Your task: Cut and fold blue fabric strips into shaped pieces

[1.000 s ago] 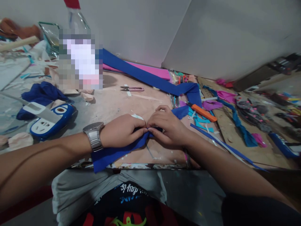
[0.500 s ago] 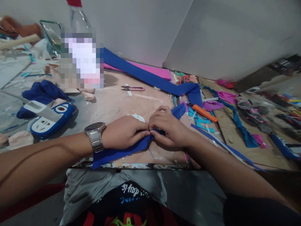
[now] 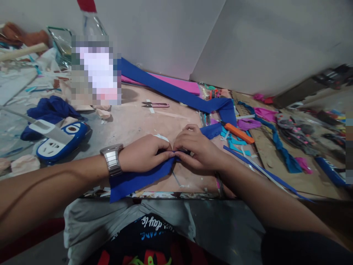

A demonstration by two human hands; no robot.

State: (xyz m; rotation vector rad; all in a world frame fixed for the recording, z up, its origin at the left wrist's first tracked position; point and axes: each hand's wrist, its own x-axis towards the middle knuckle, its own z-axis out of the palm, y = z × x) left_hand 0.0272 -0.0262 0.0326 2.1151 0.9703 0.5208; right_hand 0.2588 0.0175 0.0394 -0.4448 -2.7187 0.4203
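Observation:
A long blue fabric strip (image 3: 143, 180) runs across the tabletop and passes under both hands. My left hand (image 3: 147, 152), with a metal watch (image 3: 112, 160) on its wrist, pinches the strip's edge between thumb and forefinger. Right against it, my right hand (image 3: 193, 147) grips the same cloth with thumb and fingertips, its other fingers curled above. Thumb tips of the two hands almost meet. Part of the strip is hidden beneath the palms; its near end hangs flat toward the table's front edge. Beyond the hands lie small pink thread snips (image 3: 156, 105).
An orange-handled cutter (image 3: 239, 133) lies right of my right hand among blue scraps. On the left are a blue and white power strip (image 3: 62, 141) and crumpled blue cloth (image 3: 52, 110). Pink folded fabric (image 3: 182, 85) rests along the wall, and cardboard (image 3: 273, 162) lies at right.
Both hands stay pinched on the blue strip, with only a slight shift of the fingers. The left wrist has turned a little, and the strip's near end sits slightly lower.

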